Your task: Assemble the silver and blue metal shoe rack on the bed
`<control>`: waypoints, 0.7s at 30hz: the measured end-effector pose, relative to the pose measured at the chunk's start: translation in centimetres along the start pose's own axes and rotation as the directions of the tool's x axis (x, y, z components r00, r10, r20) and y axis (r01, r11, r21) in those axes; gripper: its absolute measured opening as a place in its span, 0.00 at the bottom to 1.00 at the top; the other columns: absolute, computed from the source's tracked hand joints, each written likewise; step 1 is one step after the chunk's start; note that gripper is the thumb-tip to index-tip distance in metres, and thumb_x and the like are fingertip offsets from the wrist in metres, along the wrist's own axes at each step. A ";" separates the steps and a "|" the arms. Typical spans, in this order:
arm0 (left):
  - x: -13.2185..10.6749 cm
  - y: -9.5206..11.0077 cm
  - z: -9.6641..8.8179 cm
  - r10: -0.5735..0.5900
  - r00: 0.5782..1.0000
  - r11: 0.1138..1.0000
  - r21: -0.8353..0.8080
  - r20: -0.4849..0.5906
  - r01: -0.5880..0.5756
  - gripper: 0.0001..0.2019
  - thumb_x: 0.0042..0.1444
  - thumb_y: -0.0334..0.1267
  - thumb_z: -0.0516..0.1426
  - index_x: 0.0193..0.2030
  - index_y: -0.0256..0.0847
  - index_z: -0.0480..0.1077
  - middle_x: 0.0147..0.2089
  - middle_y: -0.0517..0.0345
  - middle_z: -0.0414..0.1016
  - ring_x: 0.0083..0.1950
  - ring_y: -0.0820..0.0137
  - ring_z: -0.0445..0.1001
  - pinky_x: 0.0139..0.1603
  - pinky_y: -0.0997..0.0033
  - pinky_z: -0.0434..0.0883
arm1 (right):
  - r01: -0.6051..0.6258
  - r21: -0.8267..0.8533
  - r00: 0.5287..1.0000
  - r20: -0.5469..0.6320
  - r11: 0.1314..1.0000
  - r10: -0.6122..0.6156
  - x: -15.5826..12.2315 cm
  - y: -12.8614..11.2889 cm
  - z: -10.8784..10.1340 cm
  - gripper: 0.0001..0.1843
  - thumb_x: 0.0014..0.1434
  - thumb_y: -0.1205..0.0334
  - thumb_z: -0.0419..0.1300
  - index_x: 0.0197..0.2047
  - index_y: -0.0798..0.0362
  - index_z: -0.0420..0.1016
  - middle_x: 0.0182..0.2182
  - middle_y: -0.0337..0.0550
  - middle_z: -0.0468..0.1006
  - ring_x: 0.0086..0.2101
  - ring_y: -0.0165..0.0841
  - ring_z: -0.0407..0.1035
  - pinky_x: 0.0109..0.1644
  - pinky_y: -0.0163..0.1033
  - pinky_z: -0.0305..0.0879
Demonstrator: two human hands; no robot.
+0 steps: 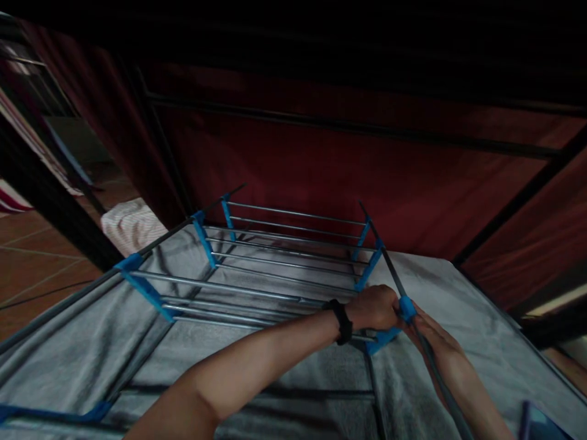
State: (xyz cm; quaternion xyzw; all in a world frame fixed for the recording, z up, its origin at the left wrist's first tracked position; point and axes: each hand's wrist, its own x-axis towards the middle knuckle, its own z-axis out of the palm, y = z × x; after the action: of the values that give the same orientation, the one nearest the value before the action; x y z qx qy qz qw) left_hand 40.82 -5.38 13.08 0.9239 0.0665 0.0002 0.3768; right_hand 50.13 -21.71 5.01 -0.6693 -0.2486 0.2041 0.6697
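A rack of grey metal tubes (257, 291) and blue plastic connectors (149, 293) lies on a grey cloth-covered surface. My left hand (373, 307), a black band on its wrist, reaches across to the rack's right side. Its fingers are closed on a blue connector (406, 308) fitted around a long dark pole (392, 272). My right hand (433, 335) is at the same connector from the other side, closed against it and the pole, its fingertips partly hidden. Further along the pole sits another blue connector (369, 264).
Dark red curtains (293, 159) hang behind a black frame (348, 125) at the back. A striped cloth bundle (132, 223) is at the left, above a tiled floor (36, 256). Another blue-ended rack piece (55, 415) lies front left, and a phone-like object (543, 423) front right.
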 end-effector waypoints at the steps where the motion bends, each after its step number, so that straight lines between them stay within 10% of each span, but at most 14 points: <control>1: 0.2 -0.2 0.1 0.001 1.000 1.000 0.008 0.004 -0.001 0.08 0.52 0.39 0.65 0.29 0.38 0.74 0.26 0.59 0.74 0.30 0.71 0.72 0.30 0.74 0.64 | -0.004 -0.013 1.000 -0.006 1.000 0.004 0.1 0.1 -0.2 0.28 0.51 0.43 0.67 0.53 0.46 0.80 0.55 0.44 0.76 0.60 0.51 0.64 0.67 0.56 0.60; 21: 0.3 -0.3 0.7 0.125 0.992 0.979 0.165 -0.036 -0.117 0.08 0.54 0.40 0.62 0.33 0.37 0.75 0.35 0.49 0.78 0.39 0.61 0.78 0.32 0.69 0.69 | 0.018 -0.450 0.996 0.087 0.893 0.024 -0.7 -3.9 0.4 0.46 0.53 0.37 0.62 0.70 0.48 0.59 0.64 0.43 0.65 0.63 0.49 0.60 0.68 0.50 0.54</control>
State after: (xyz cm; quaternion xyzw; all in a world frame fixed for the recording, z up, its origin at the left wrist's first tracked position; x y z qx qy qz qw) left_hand 41.10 -5.63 12.40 0.9537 0.0186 0.0390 0.2976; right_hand 49.13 -21.93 8.88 -0.7967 -0.3180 0.1720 0.4843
